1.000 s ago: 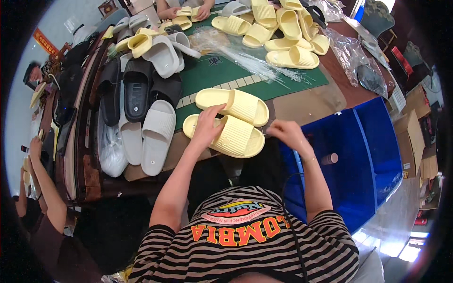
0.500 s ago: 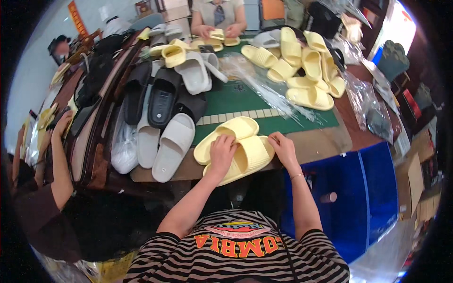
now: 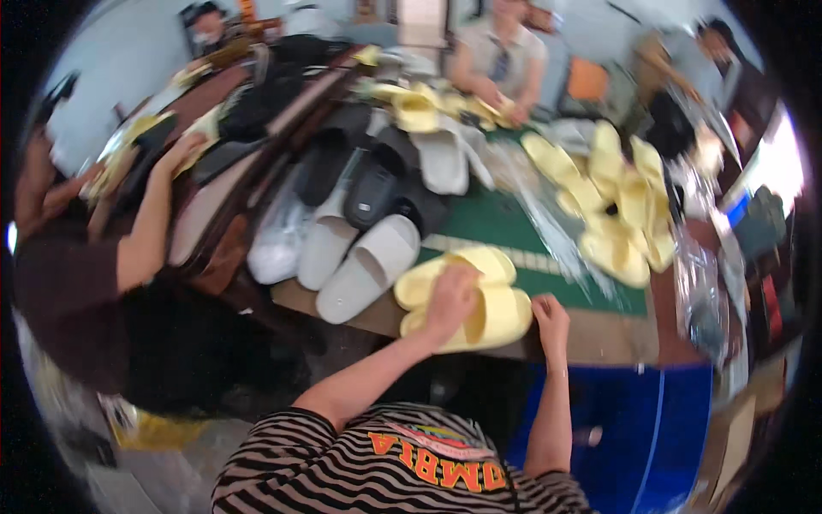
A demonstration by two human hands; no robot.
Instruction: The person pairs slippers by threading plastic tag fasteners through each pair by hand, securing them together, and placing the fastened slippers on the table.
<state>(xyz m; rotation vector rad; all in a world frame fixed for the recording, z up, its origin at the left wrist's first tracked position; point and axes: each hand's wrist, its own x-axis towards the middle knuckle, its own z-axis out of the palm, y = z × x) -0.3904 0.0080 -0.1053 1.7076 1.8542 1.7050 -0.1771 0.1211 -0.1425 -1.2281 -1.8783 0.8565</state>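
A pair of pale yellow slide slippers lies side by side at the table's near edge, toes to the right: a far slipper (image 3: 485,261) and a near slipper (image 3: 505,317). My left hand (image 3: 452,300) reaches over the near slipper, its blurred fingers closed at the inner edge of the strap. At that slipper's toe is my right hand (image 3: 550,319), fingers pinched together; whatever is between them is too small to make out. Left of the pair lie a light grey slipper (image 3: 370,267) and a black slipper (image 3: 373,190).
Yellow slippers (image 3: 629,201) are heaped at the right of the green mat (image 3: 492,218), beside clear plastic bags (image 3: 548,231). Below the table's right edge stands a blue bin (image 3: 616,437). A co-worker (image 3: 501,64) handles yellow slippers across the table; another person's arm (image 3: 145,218) reaches in at left.
The whole view has swung, so the table sits lower and farther right, and a person at the back right has come into sight. Both hands stay at the near yellow slipper.
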